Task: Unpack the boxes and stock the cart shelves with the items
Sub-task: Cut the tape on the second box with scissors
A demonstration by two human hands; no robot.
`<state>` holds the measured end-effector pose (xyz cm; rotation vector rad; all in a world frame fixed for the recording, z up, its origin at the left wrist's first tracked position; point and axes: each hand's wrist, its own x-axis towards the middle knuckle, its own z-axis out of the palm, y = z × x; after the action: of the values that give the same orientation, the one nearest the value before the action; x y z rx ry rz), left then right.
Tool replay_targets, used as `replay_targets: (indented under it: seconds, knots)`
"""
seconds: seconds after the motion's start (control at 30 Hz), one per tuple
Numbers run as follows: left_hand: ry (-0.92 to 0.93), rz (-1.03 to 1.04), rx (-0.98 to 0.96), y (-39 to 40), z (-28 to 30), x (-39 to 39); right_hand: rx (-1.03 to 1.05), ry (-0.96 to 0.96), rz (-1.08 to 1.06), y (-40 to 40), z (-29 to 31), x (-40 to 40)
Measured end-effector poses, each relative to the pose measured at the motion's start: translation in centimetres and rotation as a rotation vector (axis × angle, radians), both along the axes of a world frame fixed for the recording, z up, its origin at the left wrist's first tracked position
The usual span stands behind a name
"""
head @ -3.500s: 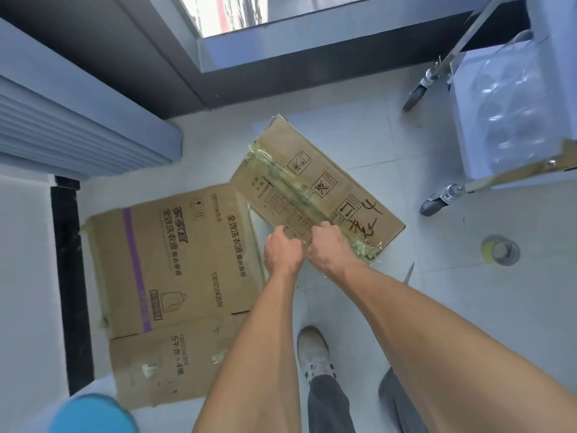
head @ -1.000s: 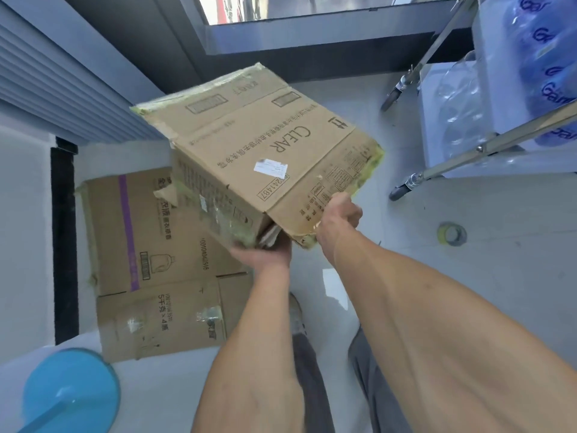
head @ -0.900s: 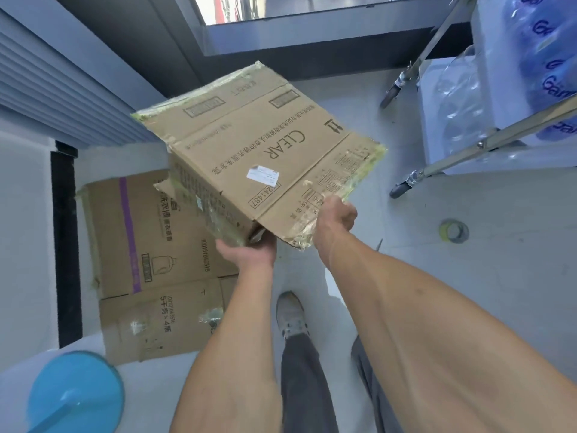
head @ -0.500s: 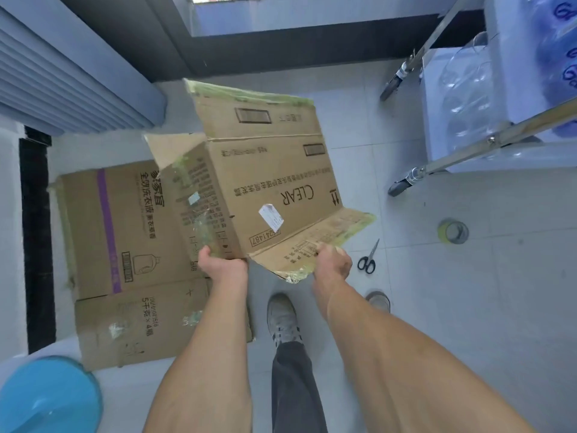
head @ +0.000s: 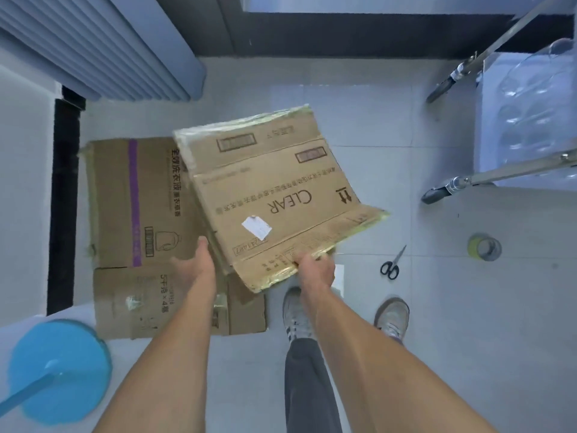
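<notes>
A flattened brown cardboard box (head: 265, 189) printed "CLEAR", with yellowish tape on its edges, hangs tilted above the floor. My right hand (head: 315, 271) grips its near flap. My left hand (head: 196, 264) is at the box's left near corner, fingers spread, palm against its edge. Under it on the floor lies another flattened box (head: 134, 220) with a purple stripe. The metal cart (head: 512, 170) stands at the right, with clear plastic-wrapped items (head: 530, 117) on its bottom shelf.
Black-handled scissors (head: 392, 264) and a roll of tape (head: 484, 246) lie on the tiled floor to the right. A round blue object with a handle (head: 56, 370) sits at the lower left. A dark window sill wall runs along the top. My shoes (head: 296, 310) are below the box.
The box has collapsed flat and swung down toward the purple-striped box. My left hand let go of the corner and opened; my right hand kept its hold on the flap.
</notes>
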<state>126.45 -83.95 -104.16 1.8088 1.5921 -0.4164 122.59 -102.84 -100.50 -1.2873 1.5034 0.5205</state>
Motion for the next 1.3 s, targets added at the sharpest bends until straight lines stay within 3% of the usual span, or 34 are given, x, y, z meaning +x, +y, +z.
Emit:
replay_targets:
  seconds: [0.07, 0.13, 0.2, 0.27, 0.33, 0.4, 0.47, 0.7, 0.8, 0.9, 1.03, 1.1, 1.17, 1.3]
  knots:
    - [-0.027, -0.187, -0.077, 2.1, 0.1, 0.8, 0.006, 0.076, 0.281, 1.2, -0.5, 1.0]
    - [-0.053, -0.465, -0.081, 2.1, -0.3, 1.9, 0.044, 0.197, 0.428, 2.5, -1.3, 1.5]
    - [0.044, -0.724, -0.095, 1.2, -1.3, 2.5, -0.006, 0.315, 0.399, 3.6, -2.0, 1.4]
    - [0.185, -0.911, -0.107, 0.5, -2.7, 2.3, -0.252, 0.326, 0.362, 3.7, -2.2, 1.2]
    - [0.280, -0.997, -0.151, -0.3, -3.7, 1.6, -0.536, 0.226, 0.589, 2.5, -2.4, 1.2]
    - [0.330, -1.054, -0.152, -0.9, -3.9, 0.7, -0.653, 0.090, 0.868, 1.2, -2.6, 1.4]
    - [0.326, -1.100, -0.095, -1.0, -4.0, 0.5, -0.628, 0.010, 1.016, 0.7, -3.2, 2.8]
    - [0.186, -1.333, 0.098, -2.0, -6.5, 5.0, -0.476, -0.073, 1.187, 0.8, -6.1, 9.6]
    - [0.214, -1.392, 0.059, -3.9, -8.5, 6.8, -0.438, -0.058, 1.329, 0.0, -8.7, 11.5]
    - [0.306, -1.393, 0.041, -5.0, -10.3, 5.9, -0.272, 0.031, 1.429, -0.2, -11.7, 11.0]
    - [0.592, -1.247, -0.084, -2.4, -11.8, 1.7, -0.085, 0.111, 1.672, 1.8, -14.6, 5.3]
    - [0.703, -1.150, -0.199, 0.0, -12.5, -1.5, 0.075, 0.177, 1.649, 3.3, -16.3, 2.5]
    - [0.705, -1.168, -0.168, 1.3, -13.1, -4.0, 0.130, 0.271, 1.513, 3.3, -17.9, 0.8]
    - [0.546, -1.174, 0.066, 0.3, -15.0, -3.9, -0.042, 0.101, 1.380, 0.1, -19.2, 0.6]
